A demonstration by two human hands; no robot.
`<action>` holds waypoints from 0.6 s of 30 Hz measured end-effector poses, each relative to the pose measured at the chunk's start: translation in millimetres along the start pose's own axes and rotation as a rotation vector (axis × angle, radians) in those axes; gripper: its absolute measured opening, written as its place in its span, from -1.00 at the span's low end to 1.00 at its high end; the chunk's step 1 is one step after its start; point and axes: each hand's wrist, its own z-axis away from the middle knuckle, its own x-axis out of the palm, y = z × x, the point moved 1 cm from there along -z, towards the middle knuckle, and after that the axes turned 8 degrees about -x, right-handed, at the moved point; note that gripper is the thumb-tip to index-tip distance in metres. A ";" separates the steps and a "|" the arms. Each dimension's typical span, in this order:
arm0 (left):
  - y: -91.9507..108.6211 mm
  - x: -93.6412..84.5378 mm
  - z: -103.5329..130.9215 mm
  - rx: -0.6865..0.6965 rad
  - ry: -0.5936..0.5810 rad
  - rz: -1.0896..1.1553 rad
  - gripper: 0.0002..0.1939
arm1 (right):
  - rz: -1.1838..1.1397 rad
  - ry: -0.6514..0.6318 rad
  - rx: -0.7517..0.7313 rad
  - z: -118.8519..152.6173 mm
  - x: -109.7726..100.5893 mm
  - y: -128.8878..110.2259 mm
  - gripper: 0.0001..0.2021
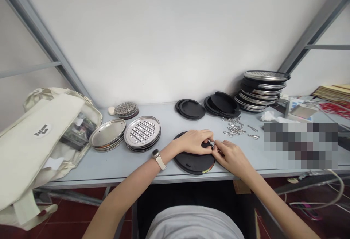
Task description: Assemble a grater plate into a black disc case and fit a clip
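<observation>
A round black plate [195, 163] with a coloured strip on its lower right rim lies at the table's front edge. My left hand [197, 141] rests over its upper part, fingers bent round the black tab at its right side. My right hand [228, 155] pinches a small metal piece [212, 143] against that tab, and the fingertips of both hands nearly meet there. Several loose metal clips [235, 127] lie beyond my right hand. Black round covers [193, 109] and a pile of black rims [224, 104] sit behind.
Grater discs [142, 131] and plain metal discs [107, 133] are stacked to the left, with small graters [125, 109] behind. A cream bag [54, 122] covers the left end. At back right stands a tall stack of assembled discs [259, 91].
</observation>
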 end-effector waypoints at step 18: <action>2.1 -2.3 2.1 -0.012 0.050 -0.103 -0.83 | -0.183 -0.125 0.159 -3.2 1.0 0.9 -0.74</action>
